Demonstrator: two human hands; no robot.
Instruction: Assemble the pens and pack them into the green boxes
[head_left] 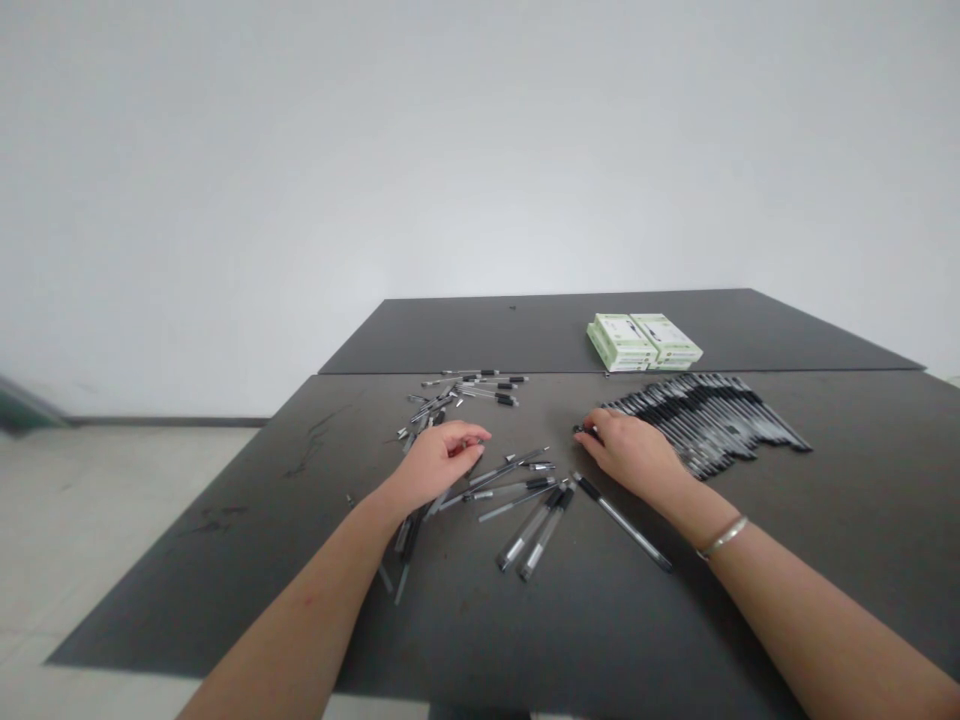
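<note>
A dark desk (225,590) made of two boards meeting at a seam stands before a plain white wall (480,150), above a pale floor (90,520). Stacked pale green boxes (645,342) sit on the far board, by the seam. On the near board, a long row of black pens (720,420) lies side by side, their ends staggered, an order that looks deliberate. Left of it, loose pens (480,390) lie scattered at odd angles, and more spread between and below the hands, so the sorted and unsorted seem kept apart. The left hand (439,463) curves loosely over the scatter; whether it holds anything, I cannot tell. The right hand (626,450) rests at the row's left end, its fingertips (592,425) seemingly pinching a dark pen (586,430). A thin bracelet (724,537) circles the right wrist.
</note>
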